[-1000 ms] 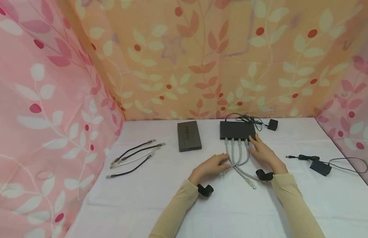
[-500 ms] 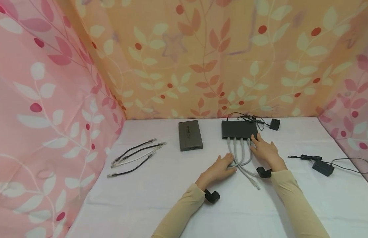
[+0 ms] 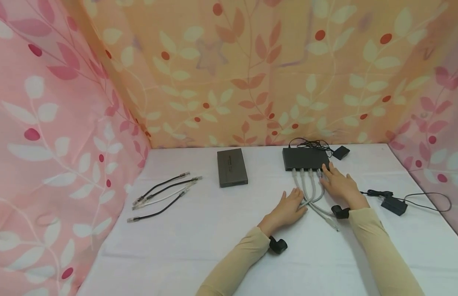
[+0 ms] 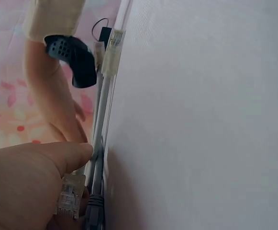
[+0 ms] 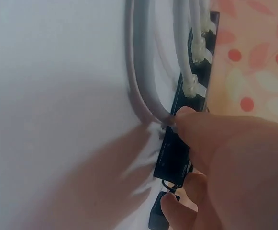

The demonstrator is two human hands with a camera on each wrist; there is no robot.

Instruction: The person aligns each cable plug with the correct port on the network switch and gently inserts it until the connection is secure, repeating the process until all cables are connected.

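Note:
A black network switch [image 3: 305,158] lies near the back of the white table, with several grey Ethernet cables [image 3: 313,189] plugged into its front. My left hand [image 3: 286,209] rests on the crossed cables, fingers mostly straight. In the left wrist view its thumb lies along a cable, and a clear plug [image 4: 71,196] shows just beneath. My right hand [image 3: 340,185] is at the switch's right front corner with fingers extended. In the right wrist view its thumb touches the rightmost cable at its port, while other clear plugs [image 5: 190,86] sit in their ports.
A grey switch box [image 3: 232,167] lies left of the black one. Several short black and white cables [image 3: 166,185] are at the left. A small power adapter [image 3: 341,152] with coiled cord is behind my right hand; another adapter [image 3: 394,205] lies at the right.
The black switch and its cables have moved right, farther from the grey box. Both hands have moved right with them, and the small adapter behind has turned.

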